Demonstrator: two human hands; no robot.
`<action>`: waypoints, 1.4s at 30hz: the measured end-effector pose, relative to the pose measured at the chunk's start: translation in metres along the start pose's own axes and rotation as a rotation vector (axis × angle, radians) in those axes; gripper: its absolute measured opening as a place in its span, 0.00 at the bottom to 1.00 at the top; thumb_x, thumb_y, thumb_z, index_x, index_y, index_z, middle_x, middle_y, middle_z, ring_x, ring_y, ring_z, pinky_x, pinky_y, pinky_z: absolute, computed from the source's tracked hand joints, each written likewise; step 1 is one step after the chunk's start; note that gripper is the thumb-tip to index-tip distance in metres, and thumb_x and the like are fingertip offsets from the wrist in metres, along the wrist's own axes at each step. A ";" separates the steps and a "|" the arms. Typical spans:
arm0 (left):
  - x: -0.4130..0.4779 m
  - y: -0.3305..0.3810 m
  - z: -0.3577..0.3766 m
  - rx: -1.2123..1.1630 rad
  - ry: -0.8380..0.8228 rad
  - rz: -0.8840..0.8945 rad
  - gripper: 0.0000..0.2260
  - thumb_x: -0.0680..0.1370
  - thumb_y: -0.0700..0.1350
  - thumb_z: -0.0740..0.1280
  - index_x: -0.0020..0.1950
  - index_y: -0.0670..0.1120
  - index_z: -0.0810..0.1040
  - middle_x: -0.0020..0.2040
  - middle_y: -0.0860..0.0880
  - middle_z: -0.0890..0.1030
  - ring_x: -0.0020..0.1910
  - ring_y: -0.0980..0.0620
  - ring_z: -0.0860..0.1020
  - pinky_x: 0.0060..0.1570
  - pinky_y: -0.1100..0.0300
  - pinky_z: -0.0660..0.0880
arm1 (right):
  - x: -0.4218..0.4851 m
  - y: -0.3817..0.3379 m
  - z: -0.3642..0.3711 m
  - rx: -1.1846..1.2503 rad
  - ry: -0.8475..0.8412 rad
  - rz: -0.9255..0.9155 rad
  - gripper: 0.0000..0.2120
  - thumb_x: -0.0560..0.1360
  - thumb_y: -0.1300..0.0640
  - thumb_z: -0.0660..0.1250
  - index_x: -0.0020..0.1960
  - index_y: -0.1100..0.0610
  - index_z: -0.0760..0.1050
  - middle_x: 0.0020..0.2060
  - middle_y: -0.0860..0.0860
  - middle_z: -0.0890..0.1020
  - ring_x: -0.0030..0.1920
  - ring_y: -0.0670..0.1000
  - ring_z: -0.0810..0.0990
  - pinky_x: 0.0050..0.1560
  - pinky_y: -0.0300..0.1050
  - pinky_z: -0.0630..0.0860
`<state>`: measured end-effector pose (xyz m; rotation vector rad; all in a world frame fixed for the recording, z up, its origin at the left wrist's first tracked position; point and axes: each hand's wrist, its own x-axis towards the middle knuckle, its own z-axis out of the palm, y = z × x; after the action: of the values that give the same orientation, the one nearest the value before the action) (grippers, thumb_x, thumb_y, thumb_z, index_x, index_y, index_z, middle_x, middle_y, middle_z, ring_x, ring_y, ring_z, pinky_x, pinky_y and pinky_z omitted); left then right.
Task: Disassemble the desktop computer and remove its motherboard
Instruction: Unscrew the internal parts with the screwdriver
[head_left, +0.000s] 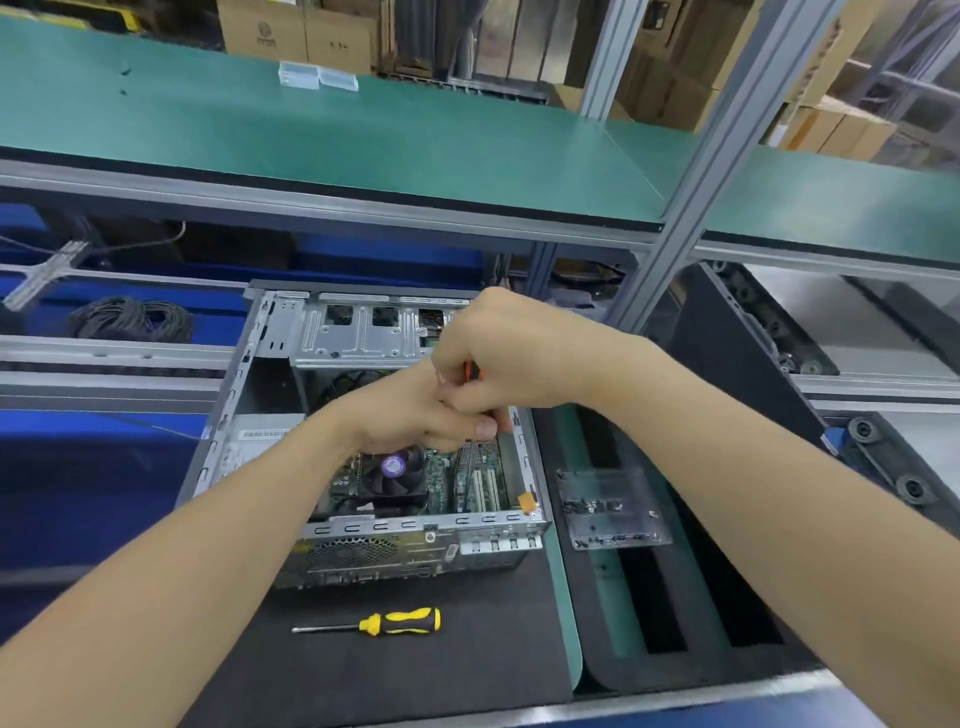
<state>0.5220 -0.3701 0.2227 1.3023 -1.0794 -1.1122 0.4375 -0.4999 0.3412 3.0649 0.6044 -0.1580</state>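
Observation:
An open desktop case (322, 525) lies on a black mat, its green motherboard (447, 483) and black CPU fan (392, 475) showing inside. My right hand (498, 353) grips an orange-and-black screwdriver (471, 370) held upright over the board's far right part. My left hand (415, 415) sits just under it, fingers curled at the tool's shaft, which is mostly hidden. The tip's contact point is hidden by both hands.
A yellow-and-black screwdriver (384, 622) lies on the mat (415, 670) in front of the case. A clear tray (613, 506) holding small screws sits to the right. A green shelf (363, 140) spans overhead with an aluminium post (691, 192) at right. Coiled cable (130, 319) lies far left.

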 end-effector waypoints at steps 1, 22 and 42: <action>0.000 0.001 -0.001 -0.012 0.002 -0.005 0.15 0.78 0.41 0.72 0.59 0.32 0.76 0.42 0.45 0.80 0.29 0.50 0.56 0.29 0.58 0.55 | -0.001 0.006 -0.001 0.020 -0.024 -0.039 0.10 0.72 0.56 0.69 0.33 0.52 0.73 0.28 0.50 0.79 0.31 0.49 0.78 0.40 0.51 0.79; -0.006 0.001 0.008 0.091 0.213 0.038 0.18 0.77 0.44 0.76 0.34 0.50 0.70 0.28 0.50 0.57 0.25 0.49 0.56 0.28 0.60 0.58 | -0.020 0.006 -0.022 0.167 -0.147 0.150 0.05 0.76 0.50 0.72 0.47 0.50 0.79 0.39 0.44 0.80 0.42 0.49 0.80 0.42 0.50 0.79; -0.008 0.011 0.017 0.174 0.273 0.108 0.08 0.75 0.41 0.78 0.46 0.41 0.80 0.31 0.37 0.70 0.30 0.49 0.68 0.27 0.53 0.66 | -0.015 0.004 -0.033 0.112 -0.226 -0.124 0.08 0.73 0.55 0.73 0.51 0.50 0.78 0.48 0.45 0.80 0.49 0.47 0.77 0.48 0.46 0.76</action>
<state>0.5036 -0.3650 0.2335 1.4666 -1.0438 -0.7473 0.4279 -0.5081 0.3758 3.0509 0.7951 -0.5499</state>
